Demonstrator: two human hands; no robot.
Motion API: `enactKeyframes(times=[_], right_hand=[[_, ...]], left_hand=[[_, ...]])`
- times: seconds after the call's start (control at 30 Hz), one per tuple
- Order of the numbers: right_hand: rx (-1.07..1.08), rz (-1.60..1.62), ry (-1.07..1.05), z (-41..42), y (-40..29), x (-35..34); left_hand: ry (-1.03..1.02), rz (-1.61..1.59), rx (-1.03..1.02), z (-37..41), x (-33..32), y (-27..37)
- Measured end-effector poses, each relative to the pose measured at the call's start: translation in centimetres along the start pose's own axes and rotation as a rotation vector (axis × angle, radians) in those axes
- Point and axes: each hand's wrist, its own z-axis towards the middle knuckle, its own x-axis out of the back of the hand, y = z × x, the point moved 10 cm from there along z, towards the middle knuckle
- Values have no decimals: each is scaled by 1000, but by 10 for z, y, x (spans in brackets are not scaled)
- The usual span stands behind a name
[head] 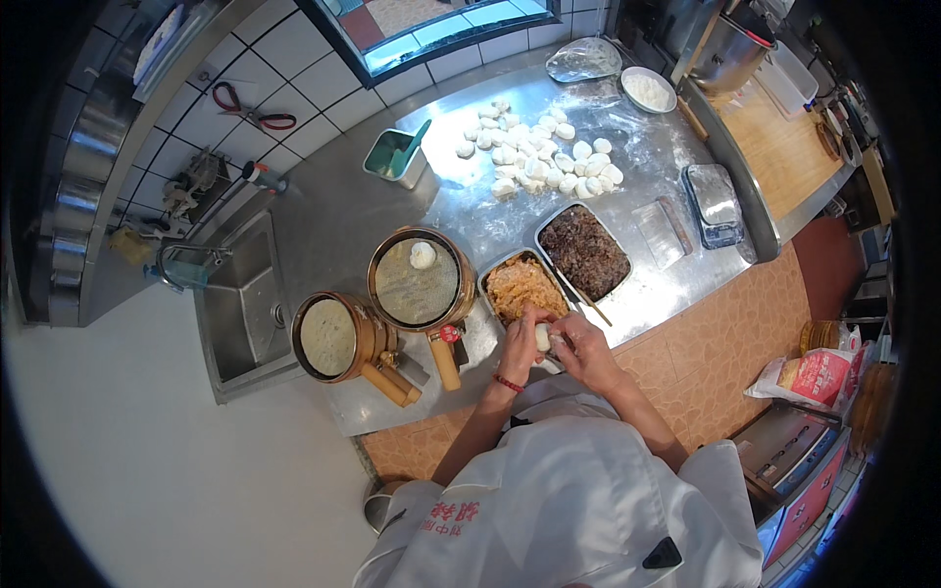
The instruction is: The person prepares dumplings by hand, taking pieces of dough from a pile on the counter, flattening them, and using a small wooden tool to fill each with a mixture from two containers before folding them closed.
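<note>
Close to my body, over the counter's front edge, my left hand (519, 347) and my right hand (586, 348) hold a small white dough bun (542, 336) between them. Fingers of both hands press around its upper rim; its underside is hidden. Just beyond my fingers is a metal tray of orange-brown filling (520, 285). To its right stands a second tray with dark minced filling (584, 250), and a thin stick (592, 305) leans between the two. One white bun (422, 255) sits on the mesh liner of a bamboo steamer (415, 290).
Several dough pieces (540, 158) lie on the floured steel counter (470, 220). Another steamer (328, 338) is by the sink (250, 323). A green-lined container (397, 158), a flour bowl (648, 90), a dough scraper (662, 231) and a scale (713, 206) also stand or lie there.
</note>
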Motion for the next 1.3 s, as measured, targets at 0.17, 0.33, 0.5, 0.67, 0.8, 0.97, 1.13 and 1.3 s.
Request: enactKeyframes(times=[0.17,0.33,0.5,0.67,0.8,0.97,1.13,1.3], right_hand=[[-73,-4,39,-4,11,4],[-38,8,58,-2,9,1],[-43,-6,44,0,2,-1],[-83,28,-8,5,1,-12],[50,-9,-75,24,-33,-28],[281,-114,-185,58,-73,-56],[321,-203,-279,100,-84,-87],[315,-200,-331,130,-74,-117]], left_hand=[[-197,-134,-39,-5,-10,-5],[-20,4,-50,-6,-4,-11],[116,-53,-155,-2,5,-11],[84,-161,-222,-22,-3,24],[166,-97,-329,-26,28,34],[402,99,-670,-65,76,82],[457,-24,-620,-99,140,63],[572,9,-670,-133,177,52]])
